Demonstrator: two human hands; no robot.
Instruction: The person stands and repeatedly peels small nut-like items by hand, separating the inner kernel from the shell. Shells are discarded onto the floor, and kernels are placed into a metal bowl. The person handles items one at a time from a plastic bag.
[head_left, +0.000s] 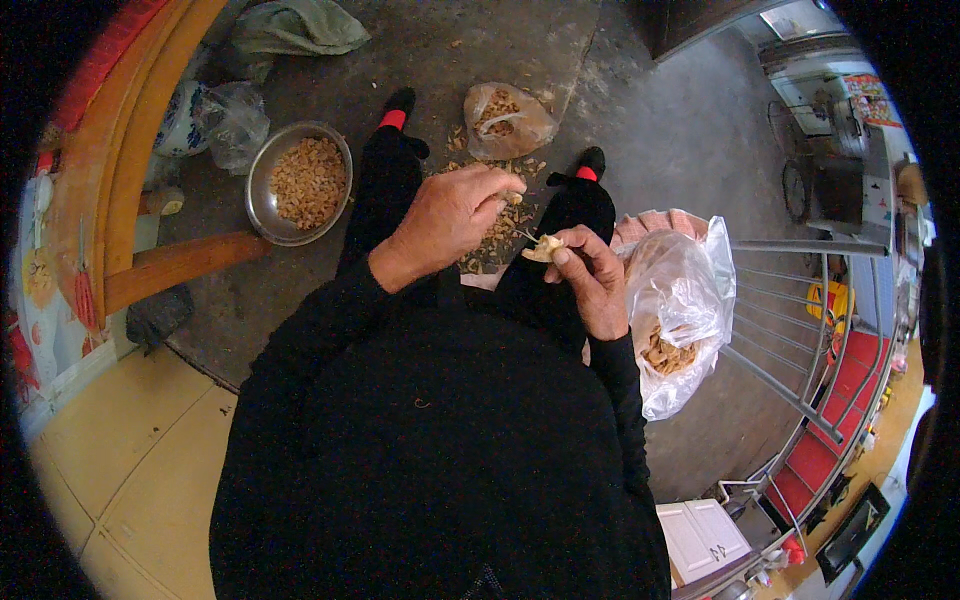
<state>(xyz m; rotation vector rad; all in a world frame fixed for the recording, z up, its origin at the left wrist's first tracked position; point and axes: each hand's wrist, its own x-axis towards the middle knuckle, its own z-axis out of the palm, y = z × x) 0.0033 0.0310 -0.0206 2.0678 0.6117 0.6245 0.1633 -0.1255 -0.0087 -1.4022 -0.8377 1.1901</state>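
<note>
Between the thumb and fingers of my right hand (592, 277) is a pale, irregular dried piece (543, 249); its exact kind is unclear. A thin metal point touches or nearly touches its left side. My left hand (457, 214) is closed around something small and pale at the fingertips, mostly hidden by the fingers. To the left, a round steel bowl (257, 202) holds many small tan pieces. Beyond my hands, an open clear plastic bag (529, 135) contains similar bits. Right of my right arm, a larger plastic bag (679, 262) holds bigger brown dried pieces.
Tan scraps (480, 262) litter the dark floor between my feet. A wooden table with a low crossbar (195, 266) stands at left, near a blue-and-white container (178, 120). A metal rack (780, 375) is at right. A greenish cloth sack (300, 30) lies beyond the bowl.
</note>
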